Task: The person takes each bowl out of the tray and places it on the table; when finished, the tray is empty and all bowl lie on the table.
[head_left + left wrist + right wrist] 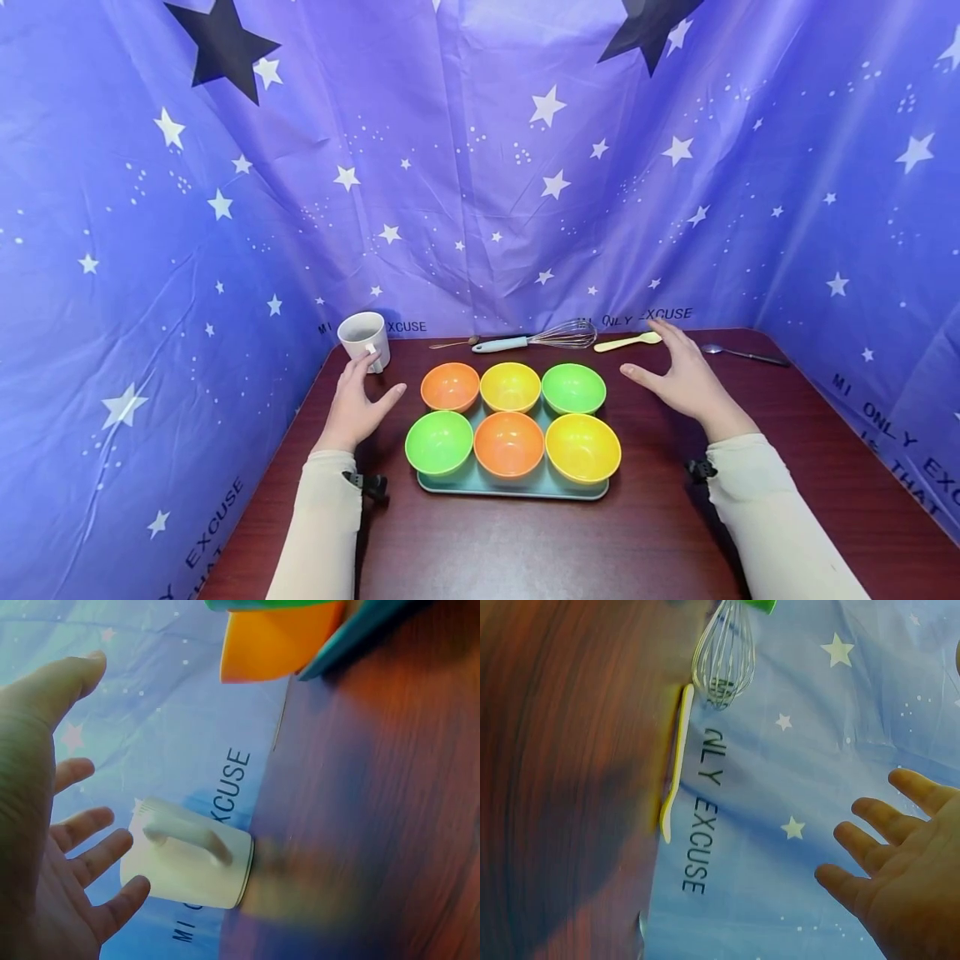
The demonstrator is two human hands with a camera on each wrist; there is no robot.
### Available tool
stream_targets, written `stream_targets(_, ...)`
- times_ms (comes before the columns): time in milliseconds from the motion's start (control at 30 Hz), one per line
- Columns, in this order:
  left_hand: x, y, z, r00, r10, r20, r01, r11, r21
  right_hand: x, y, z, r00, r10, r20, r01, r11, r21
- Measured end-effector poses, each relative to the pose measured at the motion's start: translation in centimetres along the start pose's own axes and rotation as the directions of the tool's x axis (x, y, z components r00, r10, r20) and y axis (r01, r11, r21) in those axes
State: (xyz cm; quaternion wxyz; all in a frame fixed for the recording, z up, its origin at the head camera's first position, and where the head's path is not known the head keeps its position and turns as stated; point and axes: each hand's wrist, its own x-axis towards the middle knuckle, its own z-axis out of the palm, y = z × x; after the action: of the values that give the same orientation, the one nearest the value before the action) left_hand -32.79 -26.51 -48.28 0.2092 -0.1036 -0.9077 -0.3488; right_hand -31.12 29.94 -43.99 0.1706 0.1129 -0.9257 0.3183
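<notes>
Held left hand (352, 410) spread and empty by white mug (362, 332), right hand (688, 381) likewise near yellow spoon (626, 342); apparently had six bowls (508, 446) set out in two rows on tray (513, 492), left any gripping undone.

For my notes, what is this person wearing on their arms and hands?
The left sleeve and right sleeve are long, off-white and plain, reaching the wrists. A small black device sits at the left wrist, another black unit at the right. The left hand and right hand wear no gloves.
</notes>
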Motion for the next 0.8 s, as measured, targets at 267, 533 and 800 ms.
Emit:
stream_targets(267, -0.1, -0.1, 1.1, 0.999, -0.030, -0.014, 0.029, 0.994, -0.108, 0.6, -0.9, 1.3, 0.999, 0.039, 0.036, -0.041, 0.999, 0.036)
stream_targets(533, 0.3, 0.3, 2.3, 0.999, -0.048, 0.015, 0.050, 0.966, -0.253, 0.6, -0.8, 2.7, 0.990, 0.083, 0.114, -0.105, 0.973, 0.205)
stream_targets(800, -0.1, -0.3, 3.2, 0.995, -0.079, 0.067, 0.096, 0.944, -0.316, 0.5, 0.1, 4.2, 0.987, 0.074, 0.146, -0.118, 0.941, 0.319)
